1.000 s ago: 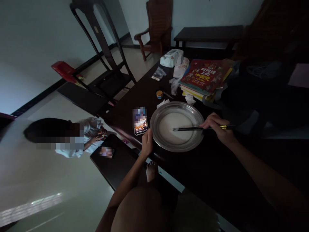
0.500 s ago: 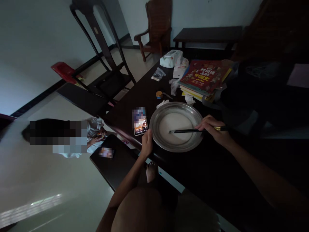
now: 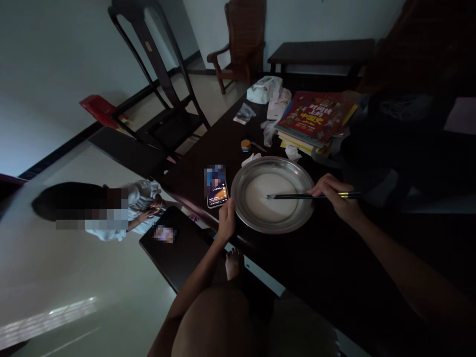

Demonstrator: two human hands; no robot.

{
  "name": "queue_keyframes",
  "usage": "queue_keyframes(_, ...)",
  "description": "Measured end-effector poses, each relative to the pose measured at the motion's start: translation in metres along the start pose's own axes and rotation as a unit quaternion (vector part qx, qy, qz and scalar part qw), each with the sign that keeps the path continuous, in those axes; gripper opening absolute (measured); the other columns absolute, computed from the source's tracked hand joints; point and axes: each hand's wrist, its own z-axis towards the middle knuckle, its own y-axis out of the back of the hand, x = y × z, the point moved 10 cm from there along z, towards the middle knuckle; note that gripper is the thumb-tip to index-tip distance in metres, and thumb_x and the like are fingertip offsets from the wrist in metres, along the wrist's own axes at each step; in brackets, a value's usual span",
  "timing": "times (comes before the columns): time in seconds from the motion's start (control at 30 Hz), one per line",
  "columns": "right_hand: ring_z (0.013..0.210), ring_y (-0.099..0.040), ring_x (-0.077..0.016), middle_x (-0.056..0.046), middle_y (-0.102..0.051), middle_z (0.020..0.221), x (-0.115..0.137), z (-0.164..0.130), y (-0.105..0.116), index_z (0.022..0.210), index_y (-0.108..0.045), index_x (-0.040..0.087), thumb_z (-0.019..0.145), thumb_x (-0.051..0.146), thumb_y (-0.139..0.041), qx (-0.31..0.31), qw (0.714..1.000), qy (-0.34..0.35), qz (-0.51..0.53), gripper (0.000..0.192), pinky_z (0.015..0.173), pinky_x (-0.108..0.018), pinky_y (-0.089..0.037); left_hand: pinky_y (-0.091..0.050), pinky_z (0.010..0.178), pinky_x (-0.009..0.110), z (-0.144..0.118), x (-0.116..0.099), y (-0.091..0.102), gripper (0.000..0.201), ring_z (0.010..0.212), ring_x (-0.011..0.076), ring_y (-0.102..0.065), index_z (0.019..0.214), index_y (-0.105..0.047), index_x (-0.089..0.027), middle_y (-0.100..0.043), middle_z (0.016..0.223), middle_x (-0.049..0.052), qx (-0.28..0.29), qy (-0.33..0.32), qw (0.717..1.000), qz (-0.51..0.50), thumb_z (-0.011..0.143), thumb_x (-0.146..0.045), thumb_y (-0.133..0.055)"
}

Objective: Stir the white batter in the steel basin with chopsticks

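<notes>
On the dark table stands a wide metal basin [image 3: 240,196] holding a whitish liquid [image 3: 273,210]. My left hand [image 3: 226,220] grips the basin's near left rim, thumb up along the edge. A pair of black chopsticks [image 3: 293,196] with gold bands is in my right hand [image 3: 336,196], fingers closed around them at the right of the basin. Their tips reach into the middle of the basin, at the liquid. Just left of the basin lies a phone [image 3: 216,191] with a lit screen, close to my left hand.
Behind the basin are a stack of books [image 3: 316,116], plastic bags [image 3: 264,90], crumpled tissue [image 3: 293,152] and a small round container [image 3: 246,145]. At left, a person [image 3: 143,203] is beside a dark bench [image 3: 178,253]. A tall chair [image 3: 163,74] stands beyond.
My right hand and the chopsticks have shifted slightly right, so the tips sit farther right in the basin. My left hand stays on the rim. The phone screen's picture differs.
</notes>
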Motion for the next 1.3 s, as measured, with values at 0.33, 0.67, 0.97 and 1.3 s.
queue_keyframes(0.33, 0.078, -0.062, -0.0209, -0.002, -0.072, 0.074, 0.000, 0.000, -0.001, 0.070, -0.071, 0.027, 0.097, 0.038, -0.052, 0.005, 1.000, -0.006, 0.006, 0.035, 0.076, -0.039, -0.048, -0.041, 0.070, 0.028, -0.001, 0.000, 0.000, 0.063, 0.071, 0.0148, -0.048, 0.070, -0.055, -0.017, -0.055, 0.070, 0.002, -0.001, -0.003, 1.000, 0.000, 0.088, -0.074, -0.035)
queue_keyframes(0.67, 0.077, -0.063, -0.0214, -0.003, -0.072, 0.073, 0.000, 0.001, -0.002, 0.069, -0.071, 0.027, 0.096, 0.042, -0.053, 0.006, 1.000, -0.013, 0.005, 0.036, 0.076, -0.040, -0.049, -0.042, 0.072, 0.028, -0.001, 0.001, 0.000, 0.064, 0.075, 0.0164, -0.050, 0.073, -0.059, -0.016, -0.058, 0.074, 0.003, -0.001, 0.000, 1.000, -0.004, 0.087, -0.074, -0.036)
queue_keyframes(0.97, 0.080, -0.063, -0.0219, -0.003, -0.074, 0.078, 0.001, 0.000, -0.006, 0.072, -0.072, 0.028, 0.095, 0.041, -0.053, 0.026, 1.000, -0.002, 0.001, 0.033, 0.077, -0.041, -0.048, -0.042, 0.071, 0.028, 0.000, 0.002, 0.001, 0.064, 0.072, 0.0152, -0.048, 0.069, -0.056, -0.016, -0.056, 0.070, 0.002, -0.005, 0.004, 1.000, -0.004, 0.087, -0.075, -0.036)
queue_keyframes(1.3, 0.080, -0.063, -0.0219, -0.002, -0.074, 0.077, 0.001, 0.000, -0.006, 0.071, -0.072, 0.028, 0.095, 0.041, -0.054, 0.025, 1.000, -0.002, 0.005, 0.033, 0.078, -0.041, -0.048, -0.044, 0.075, 0.028, -0.001, 0.000, 0.000, 0.062, 0.075, 0.0160, -0.052, 0.075, -0.060, -0.015, -0.061, 0.075, 0.004, 0.001, -0.004, 1.000, -0.006, 0.090, -0.070, -0.036)
